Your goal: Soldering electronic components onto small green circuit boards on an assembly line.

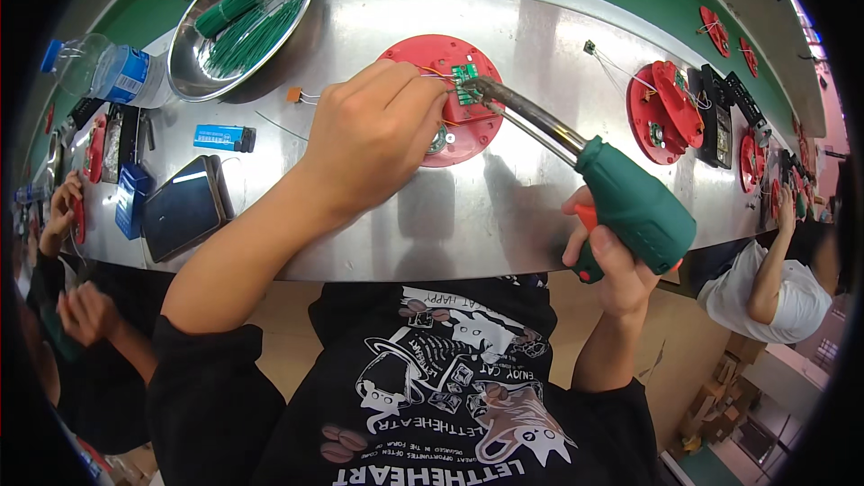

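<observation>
My right hand grips a green soldering gun by its handle, fingers around the orange trigger. Its dark metal tip touches or nearly touches a small green circuit board on a round red plastic base. My left hand is closed in a pinch beside the board, over the base's left part. A thin green wire trails out behind that hand; its far end seems held at the fingertips, which are partly hidden. Thin coloured wires run to the board. An orange connector on white leads lies left of the hand.
A steel bowl of green wires stands back left by a plastic bottle. Nearer lie a blue lighter and a dark phone-like case. Red parts with wires lie right. Co-workers sit on both sides.
</observation>
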Available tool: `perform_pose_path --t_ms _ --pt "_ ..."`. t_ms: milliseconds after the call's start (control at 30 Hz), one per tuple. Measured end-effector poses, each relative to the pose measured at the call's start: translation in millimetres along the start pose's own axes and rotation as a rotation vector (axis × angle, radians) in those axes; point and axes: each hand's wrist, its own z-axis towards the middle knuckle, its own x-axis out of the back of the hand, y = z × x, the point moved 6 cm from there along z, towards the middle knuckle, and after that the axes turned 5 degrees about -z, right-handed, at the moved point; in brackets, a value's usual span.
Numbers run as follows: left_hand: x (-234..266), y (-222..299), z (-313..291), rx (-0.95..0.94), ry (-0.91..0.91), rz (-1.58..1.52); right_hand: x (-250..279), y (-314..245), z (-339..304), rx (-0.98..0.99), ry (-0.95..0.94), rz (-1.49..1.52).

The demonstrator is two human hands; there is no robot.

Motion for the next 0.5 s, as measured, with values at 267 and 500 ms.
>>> perform_pose_path --t_ms 267,500 --pt "0.6 0.0 -0.8 0.009 -0.010 0.012 0.6 3.3 1.0 0.011 -0.002 -0.024" --pt "-0.1 -1.6 0.2 -0.027 0.016 0.017 2.1 4.2 1.3 -0.015 0.016 -0.017"
